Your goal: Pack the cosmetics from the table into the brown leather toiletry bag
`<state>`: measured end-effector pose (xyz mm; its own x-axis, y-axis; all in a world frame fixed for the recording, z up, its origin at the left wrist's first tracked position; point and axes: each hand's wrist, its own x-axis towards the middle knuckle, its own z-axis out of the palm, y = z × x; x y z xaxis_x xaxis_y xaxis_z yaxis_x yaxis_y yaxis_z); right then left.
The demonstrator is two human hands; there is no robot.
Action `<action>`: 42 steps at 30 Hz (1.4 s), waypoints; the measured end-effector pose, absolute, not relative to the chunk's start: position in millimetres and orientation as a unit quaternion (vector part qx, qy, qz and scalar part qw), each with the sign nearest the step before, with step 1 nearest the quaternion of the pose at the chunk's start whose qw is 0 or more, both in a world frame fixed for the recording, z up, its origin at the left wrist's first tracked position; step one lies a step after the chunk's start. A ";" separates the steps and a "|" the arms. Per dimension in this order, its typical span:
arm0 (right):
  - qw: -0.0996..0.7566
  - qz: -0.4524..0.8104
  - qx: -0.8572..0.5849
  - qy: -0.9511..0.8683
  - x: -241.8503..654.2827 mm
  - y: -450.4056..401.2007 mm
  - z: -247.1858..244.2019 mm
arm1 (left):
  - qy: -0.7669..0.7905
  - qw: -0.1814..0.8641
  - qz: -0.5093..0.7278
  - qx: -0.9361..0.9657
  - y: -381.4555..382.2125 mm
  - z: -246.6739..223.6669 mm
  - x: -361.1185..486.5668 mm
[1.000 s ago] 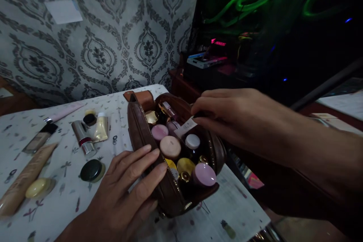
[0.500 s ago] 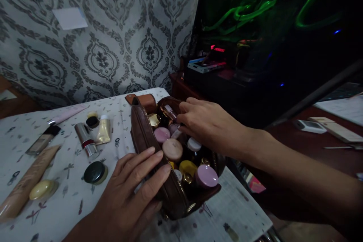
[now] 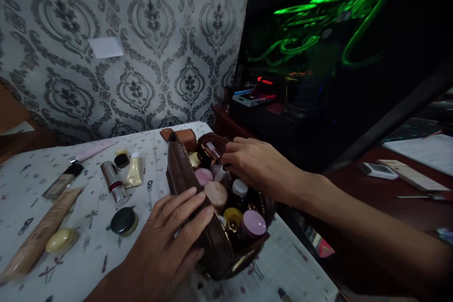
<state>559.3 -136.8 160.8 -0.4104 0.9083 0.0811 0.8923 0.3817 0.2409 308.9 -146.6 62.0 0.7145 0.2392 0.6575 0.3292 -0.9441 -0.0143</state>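
A brown leather makeup bag [image 3: 184, 170] stands unzipped on the table, full of small cosmetics. My left hand [image 3: 177, 236] grips its near side, fingers laid over the zipped rim. Across the opening, my right hand [image 3: 255, 163] is closed over the far rim, its fingertips partly hidden inside. Next to those fingertips lies a tube with a clear cap [image 3: 221, 174]. Among the contents are a pink round lid [image 3: 204, 177], a beige round lid [image 3: 215, 195], a white-capped bottle [image 3: 240, 188], a yellow lid [image 3: 231, 215] and a lilac-lidded jar [image 3: 254, 223].
Left on the patterned tablecloth [image 3: 102, 193] lie a beige tube [image 3: 46, 231], a foundation bottle [image 3: 62, 181], a silver cylinder [image 3: 113, 181], a cream tube [image 3: 134, 170], a dark-lidded jar [image 3: 123, 221] and a yellow jar [image 3: 61, 239]. A glowing computer case [image 3: 304, 99] stands at the right.
The camera view has shifted a little, so the scene sits slightly lower. Both hands stay at the makeup bag, with its opening still spread.
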 end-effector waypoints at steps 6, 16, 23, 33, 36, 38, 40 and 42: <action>0.049 0.137 0.549 0.823 554.5 -134.2 162.4 | -0.161 0.075 -0.342 -0.923 -148.3 63.5 307.2; 0.007 0.142 0.539 0.830 557.7 -134.4 157.2 | -0.150 0.088 -0.314 -0.933 -147.9 73.8 306.7; -0.007 0.116 0.546 0.830 562.5 -133.6 155.8 | -0.166 0.071 -0.262 -0.948 -149.0 81.0 302.2; -0.177 0.131 0.478 0.850 589.1 -145.0 120.5 | -0.185 -0.004 -0.210 -0.960 -153.5 83.0 290.8; -0.161 0.133 0.474 0.856 606.3 -132.8 101.5 | -0.193 -0.011 -0.211 -0.958 -154.4 82.1 280.4; -0.145 0.140 0.476 0.856 612.2 -128.7 98.7 | -0.196 -0.019 -0.211 -0.958 -157.5 81.2 271.7; -0.125 0.149 0.477 0.857 611.7 -128.9 102.3 | -0.201 -0.024 -0.217 -0.955 -161.5 79.0 261.9; -0.108 0.153 0.462 0.867 604.6 -131.1 106.6 | -0.208 -0.023 -0.226 -0.952 -164.9 75.5 251.0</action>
<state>604.6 -131.1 106.6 -0.5490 0.7683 0.3291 0.8345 0.5259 0.1644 251.0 -164.9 75.5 0.8118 0.4057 0.4199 0.3846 -0.9127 0.1384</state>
